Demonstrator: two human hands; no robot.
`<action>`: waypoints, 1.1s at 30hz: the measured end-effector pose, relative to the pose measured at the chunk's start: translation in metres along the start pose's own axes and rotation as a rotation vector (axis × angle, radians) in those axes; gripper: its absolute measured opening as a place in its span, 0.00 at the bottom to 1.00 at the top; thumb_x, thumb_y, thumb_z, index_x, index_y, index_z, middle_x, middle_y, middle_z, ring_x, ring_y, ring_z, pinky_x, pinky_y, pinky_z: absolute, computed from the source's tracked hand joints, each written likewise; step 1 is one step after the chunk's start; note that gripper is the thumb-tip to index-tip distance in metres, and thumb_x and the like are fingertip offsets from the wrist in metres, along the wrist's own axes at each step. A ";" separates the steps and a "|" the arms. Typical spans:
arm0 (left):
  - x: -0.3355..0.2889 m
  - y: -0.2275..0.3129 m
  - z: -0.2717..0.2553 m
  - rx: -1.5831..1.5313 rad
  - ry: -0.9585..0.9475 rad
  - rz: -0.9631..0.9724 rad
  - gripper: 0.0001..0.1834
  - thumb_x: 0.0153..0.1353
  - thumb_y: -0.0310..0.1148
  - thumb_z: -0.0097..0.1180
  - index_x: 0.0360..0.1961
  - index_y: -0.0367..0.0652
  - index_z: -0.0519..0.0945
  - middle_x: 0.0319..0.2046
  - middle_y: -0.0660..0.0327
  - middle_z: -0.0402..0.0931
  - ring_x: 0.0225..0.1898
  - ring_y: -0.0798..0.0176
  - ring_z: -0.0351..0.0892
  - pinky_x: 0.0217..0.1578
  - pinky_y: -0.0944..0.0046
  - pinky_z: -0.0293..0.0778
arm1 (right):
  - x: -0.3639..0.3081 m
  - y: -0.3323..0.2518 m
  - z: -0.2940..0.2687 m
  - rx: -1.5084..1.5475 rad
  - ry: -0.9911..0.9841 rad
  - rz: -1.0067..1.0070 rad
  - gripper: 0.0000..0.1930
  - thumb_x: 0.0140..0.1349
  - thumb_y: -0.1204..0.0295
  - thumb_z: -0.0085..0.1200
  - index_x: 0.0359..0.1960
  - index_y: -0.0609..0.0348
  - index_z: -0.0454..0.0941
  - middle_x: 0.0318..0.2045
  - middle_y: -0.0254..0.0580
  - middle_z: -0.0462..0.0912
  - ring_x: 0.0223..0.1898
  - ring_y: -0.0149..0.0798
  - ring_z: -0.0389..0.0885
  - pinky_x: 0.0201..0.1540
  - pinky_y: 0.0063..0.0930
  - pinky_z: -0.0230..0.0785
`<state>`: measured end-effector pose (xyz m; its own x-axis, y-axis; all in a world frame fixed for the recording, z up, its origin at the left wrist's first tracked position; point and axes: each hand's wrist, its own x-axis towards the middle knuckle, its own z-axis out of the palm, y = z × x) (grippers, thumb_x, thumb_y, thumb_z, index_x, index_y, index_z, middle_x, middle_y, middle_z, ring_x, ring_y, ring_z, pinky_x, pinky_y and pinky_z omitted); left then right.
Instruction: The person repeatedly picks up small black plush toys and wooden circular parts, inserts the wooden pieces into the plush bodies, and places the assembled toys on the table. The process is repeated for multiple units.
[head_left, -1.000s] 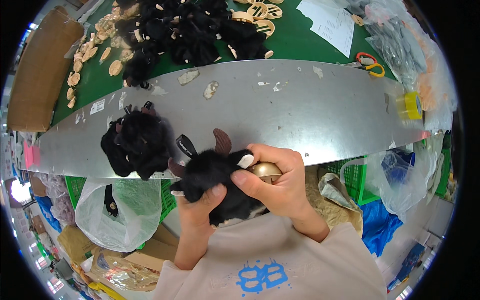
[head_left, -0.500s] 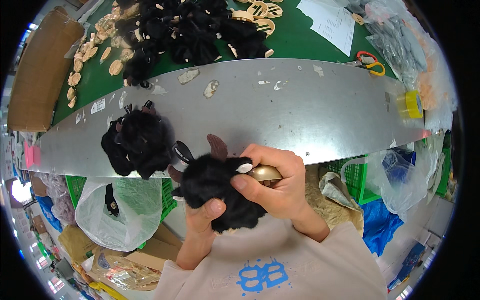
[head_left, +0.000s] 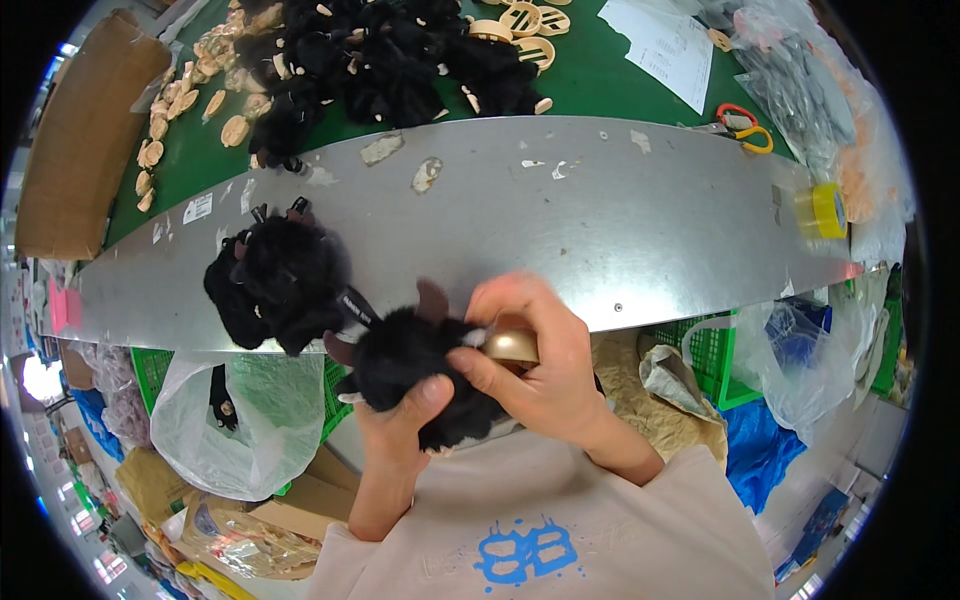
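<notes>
My left hand (head_left: 398, 428) is closed round a black plush toy (head_left: 395, 356) with brown horns, a pale-tipped limb and a black tag loop, held just off the near edge of the metal counter. Its thumb lies on the plush's front; the fingers are hidden behind. My right hand (head_left: 552, 365) curls round a shiny gold dome-shaped piece (head_left: 511, 346), its thumb and forefinger meeting the toy's pale limb tip. Whether the dome is joined to the limb, I cannot tell. Left of the hands, more black plush toys (head_left: 285, 285) sit together on the counter.
Over the grey metal counter (head_left: 520, 225), a green surface (head_left: 590, 95) carries a heap of black plush toys (head_left: 390, 70), slotted beige rounds (head_left: 535, 52), a paper sheet, and scissors (head_left: 750, 135). Yellow tape (head_left: 828, 210) lies at right. Below hangs a clear bag (head_left: 240, 430) in a green crate.
Both hands and the held plush toy have shifted slightly left. The right hand has turned, so the gold dome shows more fully; the tag loop has swung edge-on.
</notes>
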<state>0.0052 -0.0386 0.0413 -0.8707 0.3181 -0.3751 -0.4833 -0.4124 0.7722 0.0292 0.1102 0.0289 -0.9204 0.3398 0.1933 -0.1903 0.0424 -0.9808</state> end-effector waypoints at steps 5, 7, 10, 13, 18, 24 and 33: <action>0.000 0.005 0.006 0.073 0.154 0.021 0.20 0.55 0.24 0.66 0.49 0.36 0.76 0.44 0.61 0.78 0.46 0.66 0.78 0.49 0.66 0.74 | -0.011 -0.001 -0.003 0.384 0.036 -0.017 0.12 0.63 0.78 0.58 0.47 0.63 0.72 0.35 0.41 0.79 0.34 0.27 0.78 0.35 0.19 0.70; 0.002 0.006 0.016 0.022 0.132 0.033 0.19 0.56 0.24 0.66 0.48 0.37 0.77 0.43 0.61 0.79 0.45 0.67 0.78 0.48 0.66 0.74 | -0.011 -0.005 -0.008 0.321 -0.063 0.050 0.12 0.65 0.77 0.57 0.48 0.62 0.73 0.34 0.37 0.80 0.34 0.24 0.78 0.35 0.16 0.70; -0.002 0.001 0.013 0.065 0.145 0.044 0.17 0.57 0.24 0.66 0.47 0.38 0.78 0.43 0.62 0.79 0.44 0.68 0.78 0.47 0.67 0.74 | -0.012 -0.012 -0.002 0.384 -0.110 0.276 0.12 0.67 0.72 0.56 0.49 0.62 0.73 0.32 0.34 0.80 0.30 0.20 0.77 0.32 0.14 0.68; -0.005 -0.001 0.008 0.088 0.134 0.041 0.16 0.57 0.24 0.66 0.47 0.38 0.78 0.42 0.62 0.79 0.42 0.69 0.78 0.47 0.68 0.74 | -0.012 -0.009 0.001 0.318 -0.088 0.291 0.13 0.68 0.68 0.55 0.49 0.62 0.73 0.33 0.34 0.80 0.29 0.20 0.76 0.30 0.14 0.67; -0.003 -0.009 0.004 0.124 0.132 0.164 0.15 0.58 0.24 0.65 0.46 0.36 0.79 0.41 0.62 0.80 0.41 0.70 0.78 0.46 0.68 0.73 | -0.013 0.001 0.005 0.189 -0.049 0.129 0.13 0.68 0.67 0.56 0.48 0.59 0.73 0.32 0.34 0.81 0.26 0.20 0.76 0.28 0.14 0.67; -0.001 -0.010 0.004 0.208 0.097 0.238 0.13 0.59 0.24 0.65 0.45 0.34 0.79 0.42 0.61 0.81 0.42 0.70 0.77 0.46 0.68 0.73 | -0.012 0.001 0.005 0.024 -0.036 0.030 0.12 0.65 0.71 0.57 0.48 0.61 0.74 0.33 0.40 0.81 0.28 0.27 0.79 0.28 0.20 0.69; 0.000 -0.013 0.005 0.462 0.081 0.434 0.11 0.60 0.24 0.63 0.43 0.33 0.81 0.39 0.61 0.81 0.41 0.70 0.77 0.43 0.69 0.70 | -0.007 0.026 0.020 -0.406 0.100 -0.420 0.16 0.59 0.78 0.59 0.47 0.66 0.71 0.33 0.48 0.79 0.28 0.41 0.77 0.29 0.28 0.69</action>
<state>0.0116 -0.0292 0.0334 -0.9913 0.1317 -0.0022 -0.0120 -0.0730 0.9973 0.0238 0.0901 0.0030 -0.7540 0.3027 0.5829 -0.3673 0.5415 -0.7563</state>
